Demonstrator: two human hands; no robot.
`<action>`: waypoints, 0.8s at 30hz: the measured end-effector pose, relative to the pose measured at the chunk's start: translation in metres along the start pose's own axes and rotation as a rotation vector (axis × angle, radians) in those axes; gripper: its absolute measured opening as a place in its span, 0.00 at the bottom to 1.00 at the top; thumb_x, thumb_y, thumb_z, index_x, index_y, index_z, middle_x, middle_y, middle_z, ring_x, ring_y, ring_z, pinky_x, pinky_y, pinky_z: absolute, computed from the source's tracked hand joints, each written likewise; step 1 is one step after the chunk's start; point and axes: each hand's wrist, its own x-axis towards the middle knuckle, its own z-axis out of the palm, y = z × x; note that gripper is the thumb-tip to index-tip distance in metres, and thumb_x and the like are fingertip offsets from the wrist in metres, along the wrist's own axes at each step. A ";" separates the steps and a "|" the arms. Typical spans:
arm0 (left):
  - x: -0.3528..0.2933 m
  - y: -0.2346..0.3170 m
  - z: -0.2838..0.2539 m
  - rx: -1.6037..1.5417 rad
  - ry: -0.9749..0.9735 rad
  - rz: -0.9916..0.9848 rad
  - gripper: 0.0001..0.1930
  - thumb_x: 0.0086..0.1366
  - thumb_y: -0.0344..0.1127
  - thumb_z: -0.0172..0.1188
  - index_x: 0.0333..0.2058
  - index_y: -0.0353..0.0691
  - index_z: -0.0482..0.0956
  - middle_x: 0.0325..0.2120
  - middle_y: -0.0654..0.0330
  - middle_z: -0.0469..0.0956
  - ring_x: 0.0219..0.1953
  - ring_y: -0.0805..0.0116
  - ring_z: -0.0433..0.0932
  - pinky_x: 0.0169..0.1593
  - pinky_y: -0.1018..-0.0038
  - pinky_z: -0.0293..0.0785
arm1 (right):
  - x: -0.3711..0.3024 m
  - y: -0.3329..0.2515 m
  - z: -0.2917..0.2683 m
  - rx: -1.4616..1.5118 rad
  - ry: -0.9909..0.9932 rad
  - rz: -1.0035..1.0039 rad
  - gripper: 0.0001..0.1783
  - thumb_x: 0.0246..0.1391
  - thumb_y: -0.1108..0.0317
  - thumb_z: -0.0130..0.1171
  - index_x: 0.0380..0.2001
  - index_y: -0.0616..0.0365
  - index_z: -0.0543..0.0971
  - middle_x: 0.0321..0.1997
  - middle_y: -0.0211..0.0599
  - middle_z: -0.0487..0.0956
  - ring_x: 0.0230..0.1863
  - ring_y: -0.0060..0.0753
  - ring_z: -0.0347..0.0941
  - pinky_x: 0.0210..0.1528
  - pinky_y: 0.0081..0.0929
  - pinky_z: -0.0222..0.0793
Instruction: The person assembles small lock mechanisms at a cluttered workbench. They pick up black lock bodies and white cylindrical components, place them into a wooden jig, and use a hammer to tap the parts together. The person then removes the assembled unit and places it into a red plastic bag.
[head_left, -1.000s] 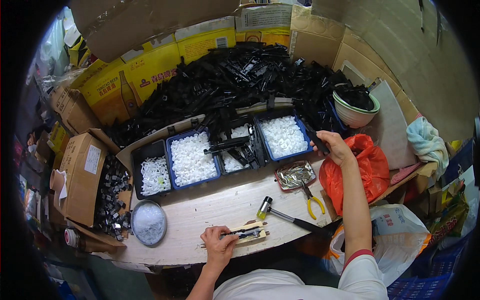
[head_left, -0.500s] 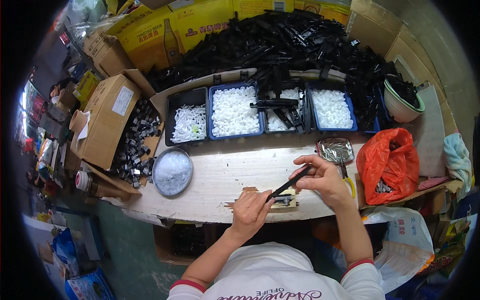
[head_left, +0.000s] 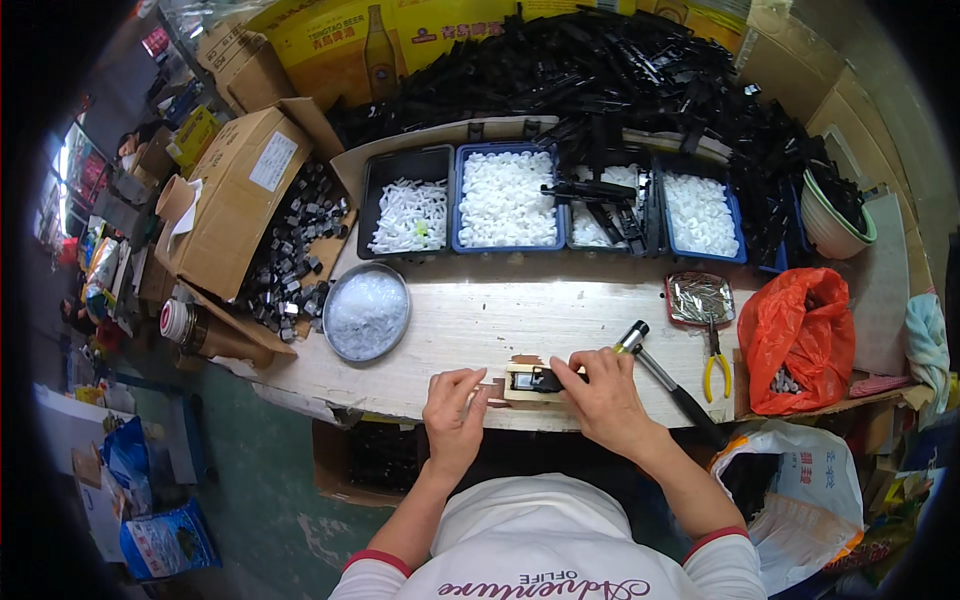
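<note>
A black plastic part [head_left: 543, 381] lies on a cream block [head_left: 538, 397] at the table's [head_left: 455, 345] near edge; a moment ago both hands held it tilted above, so now the block seems to support it. The right hand [head_left: 610, 402] pinches its right end. The left hand [head_left: 455, 412], just beside the block, is empty, fingers loosely curled. Rightward lie a hammer [head_left: 657, 370] and yellow-handled pliers [head_left: 717, 372]; beyond, bins of white pieces [head_left: 508, 200].

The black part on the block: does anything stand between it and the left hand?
Nothing visible does. The left hand is just left of the block, with a gap; the right hand touches the black part at right.
</note>
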 end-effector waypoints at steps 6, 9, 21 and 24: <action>-0.003 -0.013 -0.005 0.026 0.011 -0.011 0.12 0.50 0.21 0.58 0.35 0.34 0.76 0.28 0.56 0.73 0.32 0.62 0.70 0.36 0.72 0.66 | 0.006 -0.006 0.016 -0.041 -0.086 -0.045 0.27 0.37 0.78 0.54 0.46 0.58 0.67 0.39 0.38 0.66 0.41 0.38 0.61 0.41 0.38 0.50; -0.003 -0.014 -0.004 0.037 -0.002 -0.014 0.11 0.50 0.22 0.58 0.35 0.34 0.77 0.28 0.57 0.73 0.32 0.62 0.69 0.37 0.72 0.65 | 0.010 -0.007 0.019 -0.068 -0.099 -0.048 0.27 0.36 0.79 0.52 0.46 0.58 0.67 0.40 0.38 0.67 0.41 0.37 0.61 0.41 0.38 0.50; 0.016 0.005 0.013 0.169 -0.278 0.179 0.18 0.47 0.21 0.57 0.38 0.46 0.78 0.34 0.61 0.72 0.36 0.64 0.65 0.41 0.69 0.57 | 0.001 0.010 0.000 0.008 0.154 0.135 0.22 0.41 0.72 0.57 0.44 0.58 0.70 0.39 0.40 0.68 0.40 0.40 0.62 0.41 0.39 0.52; 0.022 0.013 0.016 0.265 -0.424 0.318 0.24 0.46 0.20 0.55 0.41 0.55 0.76 0.40 0.61 0.69 0.40 0.62 0.63 0.42 0.66 0.54 | -0.027 0.043 -0.015 -0.134 0.277 0.364 0.19 0.39 0.71 0.58 0.39 0.60 0.72 0.37 0.41 0.69 0.38 0.41 0.63 0.39 0.37 0.54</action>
